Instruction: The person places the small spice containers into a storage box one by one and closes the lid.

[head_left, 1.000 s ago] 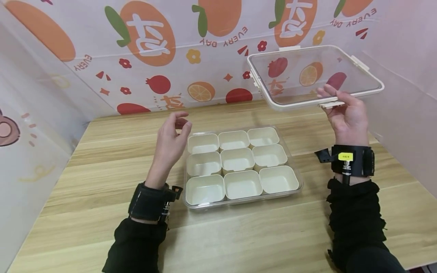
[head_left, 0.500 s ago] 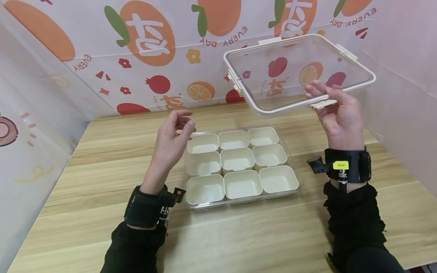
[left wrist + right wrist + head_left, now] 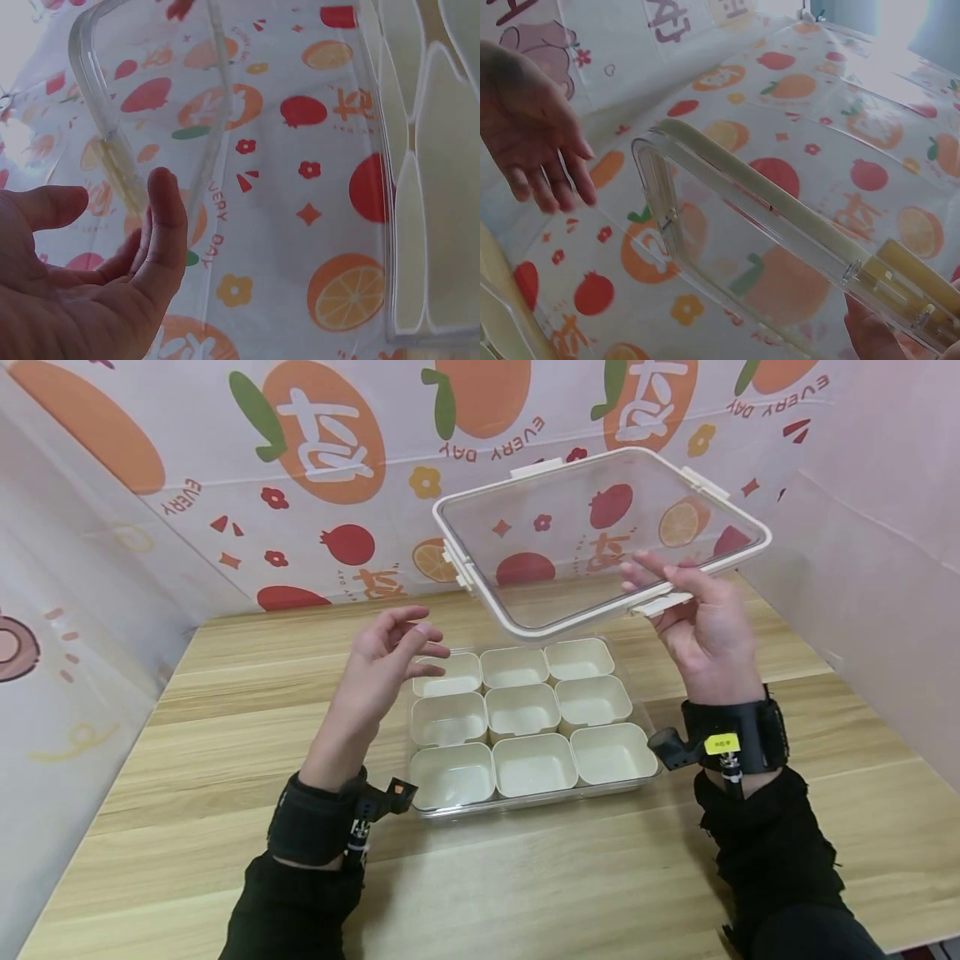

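Observation:
A clear lid (image 3: 555,539) with a cream frame and side clips is held up at a tilt above the back of the box. My right hand (image 3: 708,627) grips its near right edge by a clip, with fingers seen through the clear panel. In the right wrist view the lid's edge (image 3: 757,187) runs down to that hand's fingers. My left hand (image 3: 386,664) hovers beside the box's far left corner, fingers loosely bent and holding nothing. Below sits a clear box (image 3: 525,802) with rows of cream cups (image 3: 521,710), their insides bare.
The box stands on a wooden table (image 3: 225,777). A fruit-print sheet (image 3: 465,468) hangs behind the table's far edge. Pale sheeting (image 3: 892,568) closes off the right side, and another pale sheet (image 3: 82,568) the left.
My right hand has carried the lid leftward and over the box's back. My left hand's fingers have spread a little and shifted slightly right. The box has stayed put.

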Demonstrator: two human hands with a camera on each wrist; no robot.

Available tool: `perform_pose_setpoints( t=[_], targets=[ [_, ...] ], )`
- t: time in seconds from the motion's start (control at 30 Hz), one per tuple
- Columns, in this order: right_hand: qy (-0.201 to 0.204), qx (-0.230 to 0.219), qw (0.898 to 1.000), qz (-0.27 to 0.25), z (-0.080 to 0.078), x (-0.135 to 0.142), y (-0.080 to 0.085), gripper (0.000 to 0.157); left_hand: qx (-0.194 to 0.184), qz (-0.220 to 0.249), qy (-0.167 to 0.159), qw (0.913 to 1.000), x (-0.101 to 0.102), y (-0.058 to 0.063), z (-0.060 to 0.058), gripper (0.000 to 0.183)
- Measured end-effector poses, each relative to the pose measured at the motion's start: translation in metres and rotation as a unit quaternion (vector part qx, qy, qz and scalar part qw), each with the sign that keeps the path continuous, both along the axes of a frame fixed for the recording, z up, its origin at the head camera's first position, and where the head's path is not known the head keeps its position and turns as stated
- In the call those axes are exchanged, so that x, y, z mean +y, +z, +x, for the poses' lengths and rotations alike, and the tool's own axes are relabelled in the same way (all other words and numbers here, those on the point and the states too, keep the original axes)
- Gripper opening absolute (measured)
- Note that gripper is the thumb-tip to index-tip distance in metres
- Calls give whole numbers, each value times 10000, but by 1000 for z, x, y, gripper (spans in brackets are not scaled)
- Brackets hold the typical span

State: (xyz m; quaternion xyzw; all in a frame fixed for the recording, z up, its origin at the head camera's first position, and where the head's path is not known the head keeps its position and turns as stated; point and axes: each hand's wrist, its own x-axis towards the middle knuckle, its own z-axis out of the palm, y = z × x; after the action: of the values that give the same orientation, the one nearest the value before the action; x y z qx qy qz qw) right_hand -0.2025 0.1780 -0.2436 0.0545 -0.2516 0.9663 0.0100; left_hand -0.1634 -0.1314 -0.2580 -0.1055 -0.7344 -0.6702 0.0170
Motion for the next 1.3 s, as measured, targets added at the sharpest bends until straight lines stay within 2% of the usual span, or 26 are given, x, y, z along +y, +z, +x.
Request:
perform_pose_setpoints(
  t=[0.1, 0.2, 0.3, 0.4, 0.5, 0.6, 0.73, 0.83, 0.97, 1.13, 1.3],
  targets=[
    [206, -80, 9998, 27, 3, -9, -2, 13, -437, 560, -262, 9971, -1, 1, 0, 46],
    [411, -106, 9991, 34, 5, -18, -4, 13, -687, 1117, -524, 9900, -2, 1, -1, 48],
    [561, -146, 9983, 84, 7, -27, -6, 19, -744, 1599, -801, 9811, -5, 2, -2, 42],
    [608, -114, 9978, 249, 9, -33, -7, 32, -699, 2031, -1020, 9713, -7, 0, -4, 32],
    [631, -9, 9970, 438, 10, -38, -10, 36, -702, 2425, -1112, 9612, -10, -2, -5, 24],
    [631, 33, 9964, 566, 10, -42, -12, 38, -790, 2639, -1085, 9552, -12, -3, -6, 21],
    [616, 18, 9960, 647, 11, -45, -15, 42, -915, 2523, -906, 9591, -13, -4, -7, 27],
    [626, 124, 9949, 780, 12, -46, -16, 41, -971, 2265, -714, 9665, -13, -5, -6, 29],
    [605, 303, 9930, 973, 12, -47, -17, 37, -941, 1877, -520, 9763, -11, -5, -6, 22],
    [476, 527, 9901, 1209, 13, -45, -17, 39, -892, 1593, -554, 9816, -11, -7, -6, 13],
    [476, 531, 9888, 1310, 11, -39, -18, 25, -883, 1413, -615, 9841, -15, -7, -6, 13]
  ],
)
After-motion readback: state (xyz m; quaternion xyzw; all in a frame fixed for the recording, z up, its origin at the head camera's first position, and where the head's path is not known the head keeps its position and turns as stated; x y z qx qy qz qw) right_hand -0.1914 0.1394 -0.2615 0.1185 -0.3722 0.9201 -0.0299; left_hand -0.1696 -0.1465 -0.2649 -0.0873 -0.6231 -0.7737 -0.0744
